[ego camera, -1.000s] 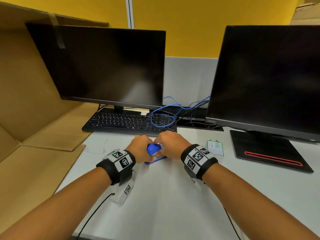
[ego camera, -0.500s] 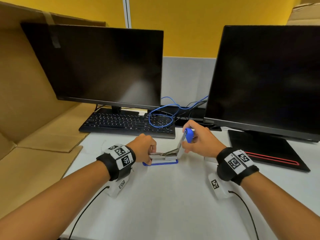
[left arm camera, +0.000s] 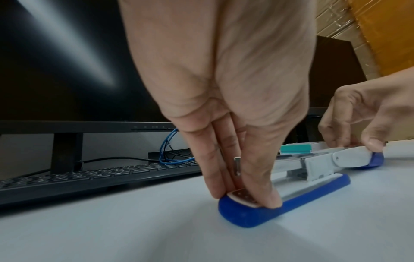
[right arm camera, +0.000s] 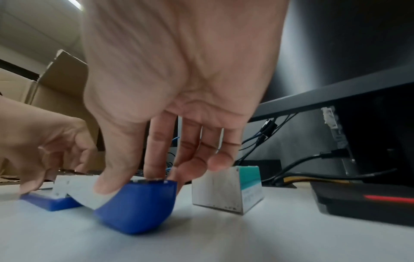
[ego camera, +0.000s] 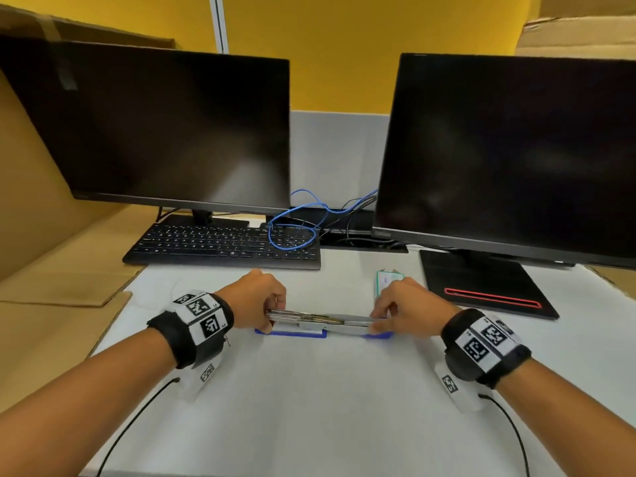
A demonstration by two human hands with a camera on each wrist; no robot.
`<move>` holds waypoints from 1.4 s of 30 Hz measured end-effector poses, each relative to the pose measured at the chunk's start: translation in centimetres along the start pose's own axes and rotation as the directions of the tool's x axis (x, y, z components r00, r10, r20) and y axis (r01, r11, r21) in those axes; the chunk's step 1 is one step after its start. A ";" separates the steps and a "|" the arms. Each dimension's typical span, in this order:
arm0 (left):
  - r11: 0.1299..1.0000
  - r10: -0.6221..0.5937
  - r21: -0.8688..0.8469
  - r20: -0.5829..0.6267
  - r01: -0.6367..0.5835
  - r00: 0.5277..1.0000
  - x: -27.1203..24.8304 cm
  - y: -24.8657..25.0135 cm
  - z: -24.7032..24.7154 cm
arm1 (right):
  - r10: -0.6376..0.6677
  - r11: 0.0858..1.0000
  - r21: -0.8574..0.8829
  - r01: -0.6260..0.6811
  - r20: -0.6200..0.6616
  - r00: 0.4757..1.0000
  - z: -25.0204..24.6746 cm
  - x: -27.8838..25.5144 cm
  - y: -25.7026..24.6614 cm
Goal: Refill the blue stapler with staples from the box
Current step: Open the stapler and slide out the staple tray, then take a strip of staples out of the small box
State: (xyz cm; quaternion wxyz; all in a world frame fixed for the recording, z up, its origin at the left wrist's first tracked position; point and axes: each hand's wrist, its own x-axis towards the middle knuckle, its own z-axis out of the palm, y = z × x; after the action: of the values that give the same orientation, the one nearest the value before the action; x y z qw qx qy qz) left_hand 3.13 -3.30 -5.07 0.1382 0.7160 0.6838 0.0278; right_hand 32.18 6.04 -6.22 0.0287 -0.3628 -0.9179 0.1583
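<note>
The blue stapler (ego camera: 323, 321) lies opened out flat on the white desk, its silver magazine facing up. My left hand (ego camera: 270, 321) pinches the front end of the blue base (left arm camera: 291, 200), with fingers and thumb on either side of the anvil plate. My right hand (ego camera: 378, 320) holds the tip of the swung-back blue and white cover (right arm camera: 139, 209) between thumb and index finger, down at the desk. The small teal and white staple box (ego camera: 387, 280) stands just behind the right hand, also seen as the box (right arm camera: 228, 189) in the right wrist view.
A black keyboard (ego camera: 220, 246) and a looped blue cable (ego camera: 292, 232) lie behind the stapler. Two dark monitors stand at the back; the right one's base (ego camera: 481, 284) has a red stripe. Brown cardboard (ego camera: 51, 270) lines the left side.
Both hands first covered the closed stapler. The right hand then lifted the cover upright and has now swung it down flat to the right, while the left hand keeps hold of the base.
</note>
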 end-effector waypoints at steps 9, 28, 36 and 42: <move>0.999 0.024 0.044 0.025 -0.025 0.999 -0.1 0.8 -0.1 | 0.149 0.987 -0.050 -0.152 -0.060 0.987 -3.6 2.9 0.1; 0.992 0.124 -0.014 0.053 -0.124 0.991 0.2 5.9 1.9 | 0.409 0.901 -0.118 -0.417 -0.088 0.908 -2.8 7.1 -3.2; 0.920 -0.025 -0.388 -0.209 -0.059 0.978 0.9 4.8 0.7 | 0.272 0.961 0.099 -0.258 -0.171 0.947 -1.7 6.4 -8.2; 0.933 0.034 -0.346 -0.186 -0.098 0.982 1.0 3.4 0.1 | 0.092 0.989 0.135 -0.067 -0.183 0.979 0.3 6.4 -10.2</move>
State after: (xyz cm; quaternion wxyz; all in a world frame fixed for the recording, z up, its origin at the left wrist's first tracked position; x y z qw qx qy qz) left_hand 6.48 -2.46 -4.56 0.2024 0.6968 0.6525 0.2185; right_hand 20.77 3.31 -3.70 0.1327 -0.4099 -0.8837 0.1829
